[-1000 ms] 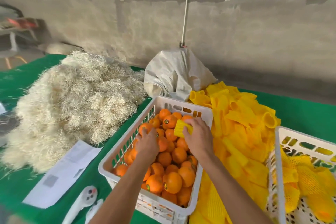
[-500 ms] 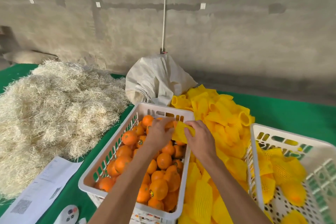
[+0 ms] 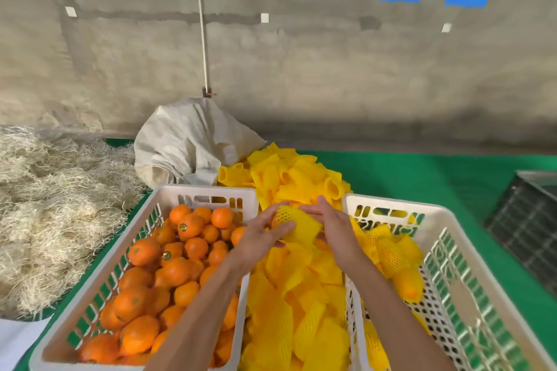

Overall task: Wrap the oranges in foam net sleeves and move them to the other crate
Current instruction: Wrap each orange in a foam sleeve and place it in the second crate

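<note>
Between the two crates, my left hand (image 3: 258,235) and my right hand (image 3: 333,227) both hold one orange in a yellow foam net sleeve (image 3: 297,223); the fruit fills the sleeve's left end. On the left, a white crate (image 3: 208,193) holds several bare oranges (image 3: 177,268). The white crate on the right (image 3: 391,210) contains several wrapped oranges (image 3: 391,253). A pile of loose yellow sleeves (image 3: 301,295) lies between and behind the crates.
A heap of straw-like packing fibre (image 3: 54,208) covers the left of the green table (image 3: 422,178). A white sack (image 3: 190,141) sits behind the crates. A dark wire crate (image 3: 530,220) stands at the far right. White paper (image 3: 15,340) lies at bottom left.
My left hand picked an orange out of the left crate and both hands moved right, over the sleeve pile. The orange now sits inside the sleeve. The camera view shifted right.
</note>
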Demonstrator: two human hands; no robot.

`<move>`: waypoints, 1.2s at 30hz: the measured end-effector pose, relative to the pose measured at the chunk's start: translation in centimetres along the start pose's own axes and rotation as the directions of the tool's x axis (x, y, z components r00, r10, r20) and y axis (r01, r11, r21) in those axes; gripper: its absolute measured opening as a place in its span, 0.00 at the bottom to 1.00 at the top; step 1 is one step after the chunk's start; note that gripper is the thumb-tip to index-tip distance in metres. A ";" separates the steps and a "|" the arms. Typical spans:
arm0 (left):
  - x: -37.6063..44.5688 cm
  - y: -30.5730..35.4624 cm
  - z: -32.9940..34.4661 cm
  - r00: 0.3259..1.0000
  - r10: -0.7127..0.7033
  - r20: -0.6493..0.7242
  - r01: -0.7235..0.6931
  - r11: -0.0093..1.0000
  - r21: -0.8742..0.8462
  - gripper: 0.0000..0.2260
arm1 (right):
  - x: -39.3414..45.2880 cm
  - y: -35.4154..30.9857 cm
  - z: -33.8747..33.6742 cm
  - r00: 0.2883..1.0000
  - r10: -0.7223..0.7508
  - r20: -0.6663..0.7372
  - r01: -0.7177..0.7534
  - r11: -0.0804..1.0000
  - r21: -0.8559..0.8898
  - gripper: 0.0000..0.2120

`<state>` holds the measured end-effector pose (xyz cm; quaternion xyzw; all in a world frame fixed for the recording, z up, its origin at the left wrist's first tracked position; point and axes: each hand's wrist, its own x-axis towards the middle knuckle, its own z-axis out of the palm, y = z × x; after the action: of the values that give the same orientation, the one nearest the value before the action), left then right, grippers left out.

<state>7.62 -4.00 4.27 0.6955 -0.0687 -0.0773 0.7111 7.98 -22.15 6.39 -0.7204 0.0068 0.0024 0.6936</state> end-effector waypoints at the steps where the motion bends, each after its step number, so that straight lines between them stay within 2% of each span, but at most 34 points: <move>1: -0.1 -0.1 0.0 0.999 -0.018 0.036 0.019 1.000 -0.009 0.19 | 0.1 -0.2 -0.7 0.995 0.089 0.040 -0.094 0.988 0.119 0.23; 2: -0.1 -0.1 0.1 0.997 -0.039 0.062 0.040 0.999 -0.008 0.20 | 0.1 -0.4 -1.4 0.989 0.132 0.066 -0.142 0.972 0.185 0.21; 3: -0.1 -0.2 0.3 0.995 -0.063 0.074 0.063 0.998 0.005 0.21 | 0.1 -0.6 -1.9 0.987 0.143 0.069 -0.153 0.974 0.169 0.17; 5: 0.1 -0.4 0.7 0.989 -0.129 0.068 0.128 0.992 0.020 0.25 | 0.0 -0.6 -2.4 0.993 0.074 0.093 -0.075 0.997 0.013 0.08; 7: 0.3 -0.5 1.1 0.983 -0.178 0.052 0.179 0.984 -0.024 0.28 | -0.2 -0.4 -2.3 0.987 0.000 0.158 0.013 0.997 -0.077 0.08; 9: 0.3 -0.6 1.4 0.983 -0.172 0.063 0.179 0.976 -0.124 0.25 | -0.2 -0.3 -2.2 0.986 -0.021 0.167 0.033 0.997 -0.066 0.09; 11: 0.0 -0.6 1.5 0.987 -0.131 0.091 0.149 0.960 -0.236 0.20 | 0.0 -0.1 -1.9 0.988 -0.015 0.154 0.028 0.996 -0.086 0.11; 13: -0.4 -0.5 1.2 0.986 -0.089 0.139 0.129 0.940 -0.315 0.19 | 0.3 0.3 -1.6 0.991 0.007 0.132 0.007 0.994 -0.106 0.09; 15: -0.6 -0.7 0.9 0.979 -0.114 0.171 0.173 0.907 -0.383 0.21 | 0.8 0.9 -1.6 0.996 0.039 0.082 -0.038 0.999 -0.009 0.05; 18: -1.0 -1.1 0.8 0.951 -0.187 0.247 0.298 0.771 -0.562 0.24 | 1.2 2.5 -1.5 0.994 0.108 0.033 -0.112 0.981 0.160 0.08; 20: -1.3 -1.5 0.9 0.929 -0.136 0.343 0.340 0.677 -0.653 0.24 | 1.1 3.7 -0.8 0.991 0.132 0.029 -0.135 0.965 0.224 0.10; 22: -1.4 -1.8 1.1 0.927 -0.102 0.360 0.345 0.606 -0.717 0.24 | 0.9 4.5 -0.2 0.994 0.105 0.041 -0.112 0.961 0.252 0.11; 24: -1.4 -1.9 1.3 0.939 -0.095 0.331 0.331 0.514 -0.791 0.25 | 0.4 4.9 -0.1 0.997 0.063 0.054 -0.074 0.972 0.222 0.10; 26: -1.3 -1.9 1.5 0.949 -0.101 0.299 0.313 0.409 -0.857 0.26 | -0.1 5.2 0.0 0.998 -0.003 0.057 -0.003 0.993 0.121 0.10; 28: -1.2 -2.0 1.8 0.955 -0.118 0.273 0.297 0.360 -0.884 0.27 | -0.4 5.2 0.3 0.996 -0.075 0.047 0.074 0.997 0.027 0.10; 30: -1.4 -1.8 2.0 0.957 -0.127 0.260 0.289 0.371 -0.883 0.26 | -0.3 4.6 0.2 0.989 -0.129 0.068 0.131 0.991 -0.030 0.09; 33: -1.6 -1.2 1.7 0.957 -0.171 0.235 0.287 0.439 -0.852 0.25 | 0.2 3.3 -0.7 0.961 -0.134 0.243 0.195 0.950 -0.245 0.10; 34: -1.5 -0.7 1.7 0.958 -0.192 0.211 0.279 0.475 -0.835 0.24 | 0.4 3.1 -1.0 0.960 -0.126 0.250 0.213 0.909 -0.358 0.09; 35: -1.4 -0.2 1.7 0.960 -0.216 0.177 0.266 0.514 -0.815 0.23 | 0.7 3.0 -1.4 0.968 -0.151 0.202 0.229 0.861 -0.454 0.09; 36: -1.0 0.2 1.8 0.962 -0.239 0.134 0.249 0.561 -0.790 0.22 | 0.7 2.9 -1.7 0.973 -0.203 0.109 0.231 0.848 -0.477 0.11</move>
<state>6.22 -5.55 4.53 0.3051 0.0659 -0.2012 0.9285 8.66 -23.93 3.55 -0.8673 -0.0944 -0.0546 0.4857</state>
